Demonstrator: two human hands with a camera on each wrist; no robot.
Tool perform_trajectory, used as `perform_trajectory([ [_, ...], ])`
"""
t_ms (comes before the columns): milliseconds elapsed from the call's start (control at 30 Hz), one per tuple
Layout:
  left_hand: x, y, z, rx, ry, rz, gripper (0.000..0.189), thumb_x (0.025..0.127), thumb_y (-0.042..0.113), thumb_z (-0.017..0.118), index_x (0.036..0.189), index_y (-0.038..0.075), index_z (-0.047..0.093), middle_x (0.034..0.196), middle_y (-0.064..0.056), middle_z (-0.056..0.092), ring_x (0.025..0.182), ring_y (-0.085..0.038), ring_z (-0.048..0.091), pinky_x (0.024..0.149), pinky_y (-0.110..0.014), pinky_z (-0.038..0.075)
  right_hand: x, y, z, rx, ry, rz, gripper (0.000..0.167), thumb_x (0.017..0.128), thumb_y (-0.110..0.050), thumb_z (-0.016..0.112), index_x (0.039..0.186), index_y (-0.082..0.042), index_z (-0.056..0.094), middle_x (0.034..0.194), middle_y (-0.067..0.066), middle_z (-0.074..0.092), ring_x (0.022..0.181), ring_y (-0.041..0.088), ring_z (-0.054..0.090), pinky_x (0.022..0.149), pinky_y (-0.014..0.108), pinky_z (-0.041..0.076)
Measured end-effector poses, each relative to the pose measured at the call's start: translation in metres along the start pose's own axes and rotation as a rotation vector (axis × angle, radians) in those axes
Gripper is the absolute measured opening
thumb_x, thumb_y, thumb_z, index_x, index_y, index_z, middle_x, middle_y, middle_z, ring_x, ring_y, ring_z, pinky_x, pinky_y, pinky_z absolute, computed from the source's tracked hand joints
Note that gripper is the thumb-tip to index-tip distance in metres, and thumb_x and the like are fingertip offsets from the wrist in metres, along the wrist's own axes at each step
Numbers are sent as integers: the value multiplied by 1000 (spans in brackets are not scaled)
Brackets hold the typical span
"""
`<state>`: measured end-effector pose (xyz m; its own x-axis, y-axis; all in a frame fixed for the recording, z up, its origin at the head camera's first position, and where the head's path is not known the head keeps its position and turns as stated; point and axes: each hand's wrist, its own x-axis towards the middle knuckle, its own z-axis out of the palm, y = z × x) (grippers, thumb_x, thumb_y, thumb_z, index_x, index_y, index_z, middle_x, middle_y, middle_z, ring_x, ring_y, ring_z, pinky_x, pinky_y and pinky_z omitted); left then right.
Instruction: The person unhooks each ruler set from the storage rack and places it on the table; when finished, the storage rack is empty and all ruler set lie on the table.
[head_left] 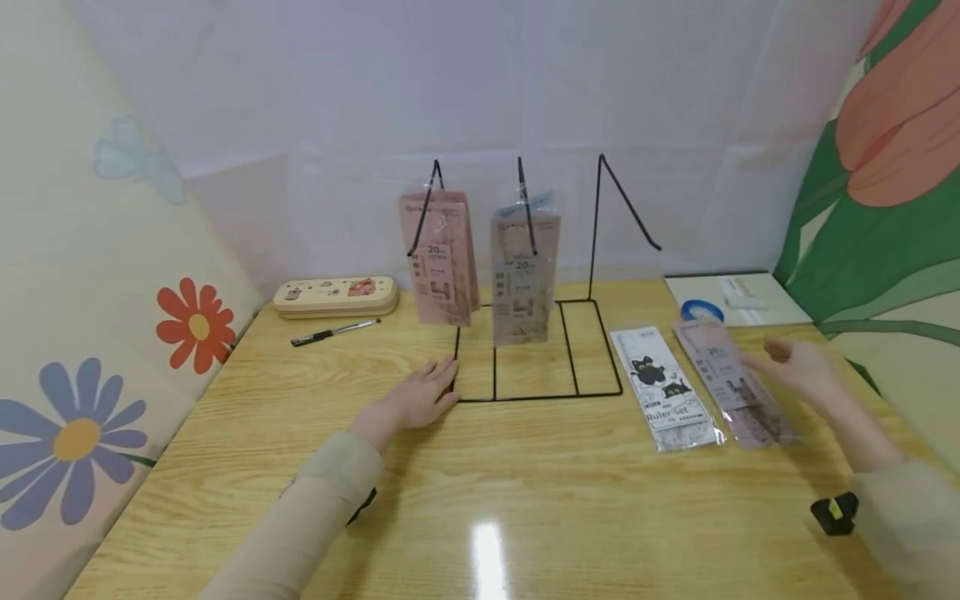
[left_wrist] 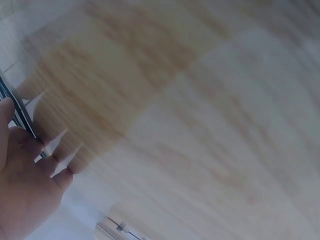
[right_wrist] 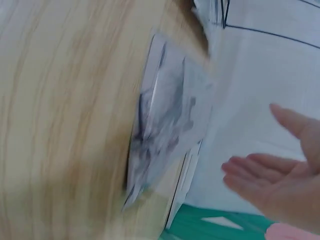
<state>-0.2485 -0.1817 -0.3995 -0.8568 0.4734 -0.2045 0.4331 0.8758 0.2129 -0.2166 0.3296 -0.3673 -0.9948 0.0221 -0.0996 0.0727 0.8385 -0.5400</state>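
Note:
A black wire display rack (head_left: 558,397) stands mid-table with three upright hooks. My left hand (head_left: 420,395) rests at its left base corner, fingers extended over the wire; the left wrist view shows its fingertips (left_wrist: 63,176) down on the tabletop. Pink ruler-set packets (head_left: 437,292) hang from the left hook, and a pink packet (head_left: 525,321) hangs before a blue one on the middle hook. The right hook (head_left: 630,204) carries no packet. My right hand (head_left: 798,371) hovers beside a pink packet (head_left: 731,383) lying flat, fingers loosely extended and holding nothing.
A white cat-print ruler-set packet (head_left: 667,387) lies left of the flat pink one. Behind them are a blue tape roll (head_left: 702,311) and a white board (head_left: 765,304). A cream pencil case (head_left: 335,297) and a pen (head_left: 335,332) lie at the back left.

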Motion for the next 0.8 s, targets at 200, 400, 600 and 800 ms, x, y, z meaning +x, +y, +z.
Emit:
perform_trajectory([
  [200,0,0,0,2,-2,3,58,103,30,34,149,-2,17,156,-21,15,142,-46,14,116,-56,16,13,-38,20,241,-52,-108,77,96,-45,47,145,9,21,146,33,29,132,50,32,107,59,31],
  [400,-1,0,-1,-14,-12,-4,58,103,30,34,149,-2,17,156,-20,14,142,-45,13,116,-55,16,30,-82,46,350,-91,-175,79,92,-50,53,147,0,26,148,23,35,134,40,36,111,52,30],
  [600,-2,0,0,-3,-7,2,58,103,30,35,149,-2,18,156,-20,16,142,-45,14,116,-54,17,53,-117,82,479,-151,-255,65,95,-31,56,146,-1,30,145,22,40,133,38,39,110,51,33],
  [800,0,1,0,-3,-3,-6,58,103,30,35,149,-2,18,156,-20,15,142,-45,15,116,-54,17,66,-156,103,549,-203,-331,61,94,-25,58,146,-5,32,147,18,40,135,34,38,111,49,34],
])
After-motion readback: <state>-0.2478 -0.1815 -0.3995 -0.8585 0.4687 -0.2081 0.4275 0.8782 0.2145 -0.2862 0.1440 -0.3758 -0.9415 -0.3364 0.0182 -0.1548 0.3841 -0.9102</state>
